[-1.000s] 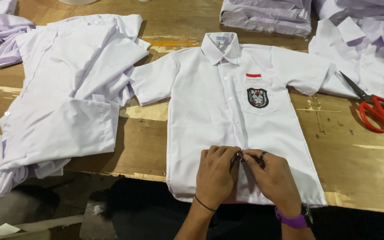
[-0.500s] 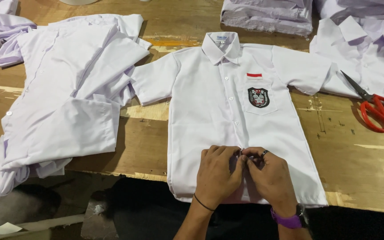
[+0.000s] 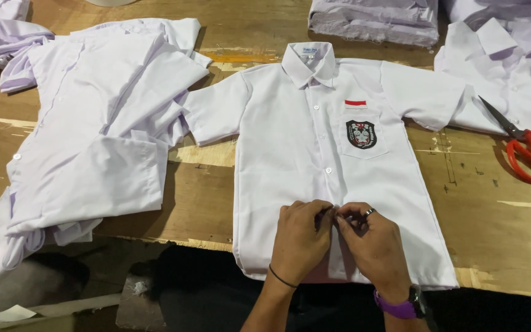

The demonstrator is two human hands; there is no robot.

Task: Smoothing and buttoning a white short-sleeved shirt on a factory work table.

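Both hands worked the lower front placket of the white short-sleeved shirt [image 3: 314, 154], which lay flat, front up, collar toward the far edge of the worktop [image 3: 499, 227] and hem just at the near edge. Left hand [image 3: 299, 240] and right hand [image 3: 373, 246] met at the centre line, fingers [image 3: 324, 212] pinched closed on the placket fabric at what looked like the lowest button; the button itself was hidden under the fingertips, so whether it sat through its hole could not be told. Judgement: the step goes best if one hand holds the buttonhole edge taut while the other tips the button through edgewise, keeping both fronts flat and aligned so the hem ends level and no pucker forms. Shirt noted as plain white, pointed collar, a row of small white buttons closed down the front, chest pocket carrying a dark shield-shaped badge [image 3: 361, 134] with a small red-and-white strip above it. Sleeves spread to both sides. Loose white shirts [image 3: 93, 141] lay heaped toward the left edge; red-handled scissors [image 3: 523, 147] lay toward the right edge, well apart from the hands.
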